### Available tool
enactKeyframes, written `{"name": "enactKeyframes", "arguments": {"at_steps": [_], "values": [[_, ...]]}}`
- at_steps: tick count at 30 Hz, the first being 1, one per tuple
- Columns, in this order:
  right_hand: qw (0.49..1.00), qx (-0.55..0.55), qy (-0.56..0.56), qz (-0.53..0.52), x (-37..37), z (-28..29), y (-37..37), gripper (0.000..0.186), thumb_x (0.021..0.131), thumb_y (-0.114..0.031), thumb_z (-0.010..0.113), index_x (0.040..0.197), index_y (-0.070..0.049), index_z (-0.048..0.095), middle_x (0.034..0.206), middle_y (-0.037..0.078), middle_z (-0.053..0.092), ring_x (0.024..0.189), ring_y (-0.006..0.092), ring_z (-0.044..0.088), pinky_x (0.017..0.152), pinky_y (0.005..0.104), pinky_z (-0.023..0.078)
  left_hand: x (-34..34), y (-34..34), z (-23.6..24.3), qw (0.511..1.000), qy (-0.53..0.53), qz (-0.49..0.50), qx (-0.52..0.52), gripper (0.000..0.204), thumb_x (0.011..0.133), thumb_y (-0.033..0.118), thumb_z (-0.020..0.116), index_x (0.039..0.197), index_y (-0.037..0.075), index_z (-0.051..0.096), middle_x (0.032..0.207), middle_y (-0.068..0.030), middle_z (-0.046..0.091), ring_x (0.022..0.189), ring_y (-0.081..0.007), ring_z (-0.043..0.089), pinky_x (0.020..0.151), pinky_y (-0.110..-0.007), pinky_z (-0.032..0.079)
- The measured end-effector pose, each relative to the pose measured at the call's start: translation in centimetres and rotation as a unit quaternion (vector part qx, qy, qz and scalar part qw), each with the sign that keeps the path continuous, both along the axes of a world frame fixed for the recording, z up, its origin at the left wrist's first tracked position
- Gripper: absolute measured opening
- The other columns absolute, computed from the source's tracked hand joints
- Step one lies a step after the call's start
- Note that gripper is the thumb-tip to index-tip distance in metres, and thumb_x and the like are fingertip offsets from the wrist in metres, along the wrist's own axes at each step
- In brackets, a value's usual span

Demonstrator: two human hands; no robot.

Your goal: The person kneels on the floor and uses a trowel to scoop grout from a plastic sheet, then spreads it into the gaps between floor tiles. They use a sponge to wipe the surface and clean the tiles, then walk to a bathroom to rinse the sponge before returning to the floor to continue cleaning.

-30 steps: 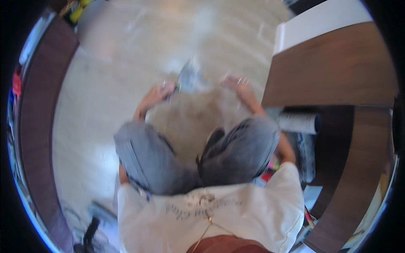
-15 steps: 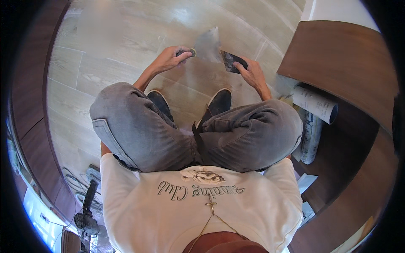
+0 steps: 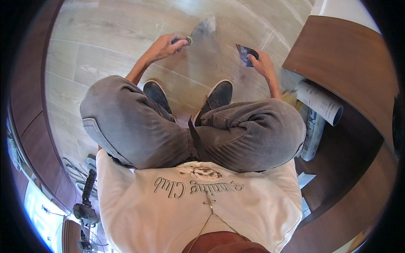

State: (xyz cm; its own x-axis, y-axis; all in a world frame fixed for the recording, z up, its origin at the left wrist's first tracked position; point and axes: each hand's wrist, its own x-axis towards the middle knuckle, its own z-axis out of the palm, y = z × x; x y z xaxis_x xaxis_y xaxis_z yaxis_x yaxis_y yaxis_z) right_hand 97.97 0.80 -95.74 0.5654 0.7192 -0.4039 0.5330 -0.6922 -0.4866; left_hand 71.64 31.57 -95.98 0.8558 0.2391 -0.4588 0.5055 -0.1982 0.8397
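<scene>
Toward the top centre, my left hand (image 3: pixel 166 48) is closed round the dark handle of a scraper (image 3: pixel 205 29), whose wide grey blade is faint against the floor. My right hand (image 3: pixel 263 65) grips a dark, flat-bladed scraper (image 3: pixel 244 55), held a little apart from the first one. Below them are my dark shoes (image 3: pixel 217 95) and my bent knees in grey trousers (image 3: pixel 114 114).
Wood-look floor tiles (image 3: pixel 93 59) surround me. At right stands a brown wooden unit (image 3: pixel 337 55) with rolls (image 3: pixel 320 103) in its open lower space. Dark panels (image 3: pixel 27 92) line the left. Cables (image 3: pixel 71 173) and a black metal fitting (image 3: pixel 86 211) lie at lower left.
Over the last second both hands have moved farther forward. In the last half second they have drawn apart, the left moving left and the right moving right, each still with its scraper.
</scene>
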Motion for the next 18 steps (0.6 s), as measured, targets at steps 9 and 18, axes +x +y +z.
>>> {"name": "enactKeyframes", "arguments": {"at_steps": [9,18], "values": [[0.971,-0.121,-0.1,0.181,3.5,-3.8,3.5,0.039,0.09,-0.031,0.063,0.124,-0.013,0.068,0.109,0.019,0.072,0.103,0.0398,0.066,0.085,0.05,0.051,0.3,1.5,1.0,0.997,-0.025,0.063,-0.032,0.05,0.101,0.044,0.061,0.125,0.001,0.068,0.083,-0.0008,0.061,0.07,-0.0086,0.056,0.063,-0.024,0.046],[0.98,-0.099,0.009,0.17,6.0,-1.3,4.3,0.034,0.089,-0.027,0.065,0.115,-0.006,0.071,0.101,0.021,0.072,0.094,0.0383,0.069,0.08,0.0466,0.052,-0.8,1.9,0.5,0.995,-0.029,0.084,-0.039,0.047,0.102,0.043,0.061,0.125,0.003,0.068,0.081,0.0012,0.06,0.069,-0.0077,0.055,0.063,-0.023,0.045]]}}
